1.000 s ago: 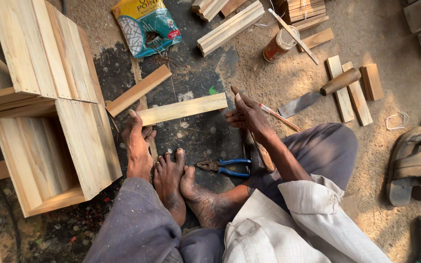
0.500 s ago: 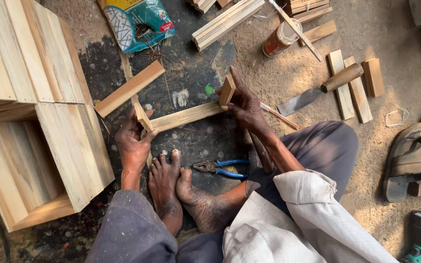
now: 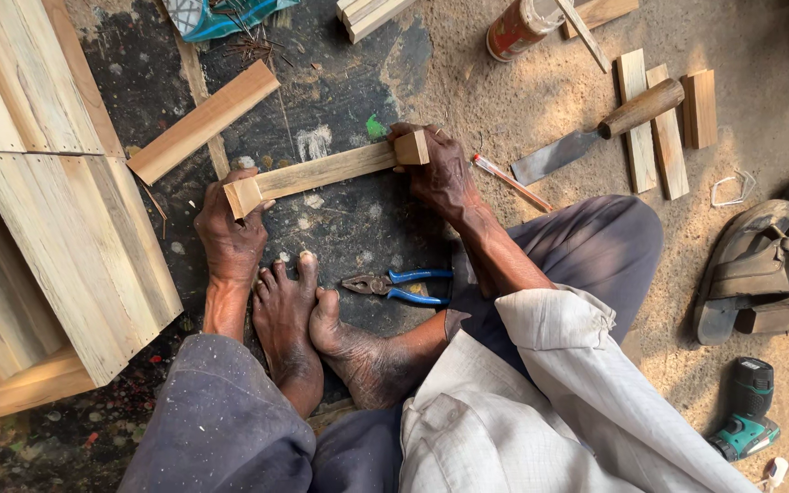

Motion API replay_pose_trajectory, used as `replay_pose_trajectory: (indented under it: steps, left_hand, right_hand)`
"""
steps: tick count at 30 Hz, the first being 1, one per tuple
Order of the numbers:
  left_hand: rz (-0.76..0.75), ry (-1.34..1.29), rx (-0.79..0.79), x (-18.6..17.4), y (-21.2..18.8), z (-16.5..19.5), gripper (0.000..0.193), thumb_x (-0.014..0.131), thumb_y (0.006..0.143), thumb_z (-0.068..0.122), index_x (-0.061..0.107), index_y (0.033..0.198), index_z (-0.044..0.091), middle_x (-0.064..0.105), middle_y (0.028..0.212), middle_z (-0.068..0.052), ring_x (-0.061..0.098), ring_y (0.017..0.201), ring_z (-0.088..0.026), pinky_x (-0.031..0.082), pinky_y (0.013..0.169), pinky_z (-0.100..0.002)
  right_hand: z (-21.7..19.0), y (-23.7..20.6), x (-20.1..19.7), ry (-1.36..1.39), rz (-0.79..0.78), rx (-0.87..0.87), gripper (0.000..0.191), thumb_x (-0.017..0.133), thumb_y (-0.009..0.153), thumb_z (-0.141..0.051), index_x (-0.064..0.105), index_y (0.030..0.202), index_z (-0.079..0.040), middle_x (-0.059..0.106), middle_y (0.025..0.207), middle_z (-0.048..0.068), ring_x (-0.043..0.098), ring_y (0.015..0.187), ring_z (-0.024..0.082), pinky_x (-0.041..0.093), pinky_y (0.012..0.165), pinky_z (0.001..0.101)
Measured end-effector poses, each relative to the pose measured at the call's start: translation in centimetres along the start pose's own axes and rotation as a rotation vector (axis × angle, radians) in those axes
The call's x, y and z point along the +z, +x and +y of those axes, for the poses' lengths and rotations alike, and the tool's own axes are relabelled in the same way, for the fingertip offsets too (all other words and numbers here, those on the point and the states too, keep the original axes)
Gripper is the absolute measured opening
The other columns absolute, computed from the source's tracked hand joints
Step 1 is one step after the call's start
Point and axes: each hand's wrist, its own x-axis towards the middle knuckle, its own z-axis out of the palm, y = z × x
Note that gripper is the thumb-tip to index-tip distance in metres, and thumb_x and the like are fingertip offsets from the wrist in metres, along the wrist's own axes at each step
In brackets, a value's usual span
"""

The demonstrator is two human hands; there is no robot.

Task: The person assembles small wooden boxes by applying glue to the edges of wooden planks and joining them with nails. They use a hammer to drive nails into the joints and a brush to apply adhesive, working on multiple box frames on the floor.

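While you sit on the ground with your feet pulled in, here's the layout, left to right:

Crates: pale wooden boxes [image 3: 47,228] stand at far left, apart from your hands.
Loose slat: a plank [image 3: 203,120] lies diagonally above your left hand, not touched.
Left hand: your left hand [image 3: 228,236] is closed on the left end of the wooden strip [image 3: 321,171], fingers wrapped over the small end block [image 3: 243,195]; looks like it pins that end down.
Strip: on the dark ground patch, slanting up to the right, spanning both hands, just above your bare feet [image 3: 308,329].
Right hand: your right hand [image 3: 440,173] is closed on the right end block [image 3: 412,147], probably squaring it against the strip.
Pliers: blue-handled pliers [image 3: 394,285] lie just beside your toes, in easy reach.
Chisel: wooden-handled chisel [image 3: 595,135] on the sand right of the hand, near short offcuts [image 3: 664,119].
Far right: sandals [image 3: 751,265]; a green drill [image 3: 749,411], well apart.
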Motion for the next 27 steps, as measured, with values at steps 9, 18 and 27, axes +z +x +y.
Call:
replay_pose_trajectory:
  steps: [9,18,27]
  left_hand:
    - [0.091,0.111,0.082,0.3,-1.2,-1.3,0.052,0.078,0.088,0.017,0.062,0.135,0.000,0.067,0.128,-0.018,0.068,0.116,-0.032,0.063,0.093,-0.043]
    - [-0.139,0.096,0.324,2.5,-3.1,3.6,0.082,0.092,0.084,0.023,0.048,0.149,0.000,0.062,0.139,-0.023,0.062,0.130,-0.034,0.059,0.107,-0.045]
    - [-0.409,-0.209,0.126,11.9,5.5,6.3,0.052,0.081,0.095,0.012,0.055,0.140,0.012,0.070,0.135,-0.015,0.073,0.122,-0.029,0.062,0.093,-0.038]
  right_hand:
    - [-0.7,-0.1,-0.8,-0.060,0.063,-0.038,0.076,0.073,0.079,0.007,0.048,0.150,-0.006,0.067,0.133,0.018,0.064,0.120,0.038,0.056,0.100,0.0452]
    - [-3.2,-11.8,-2.3,-0.135,-0.063,0.642,0.085,0.068,0.082,-0.009,0.035,0.161,-0.012,0.071,0.115,0.026,0.072,0.090,0.033,0.060,0.082,0.0414]
    - [-2.1,-11.0,0.1,0.804,0.089,1.001,0.080,0.074,0.087,-0.018,0.039,0.159,-0.016,0.064,0.082,0.009,0.055,0.060,0.012,0.044,0.051,0.0276]
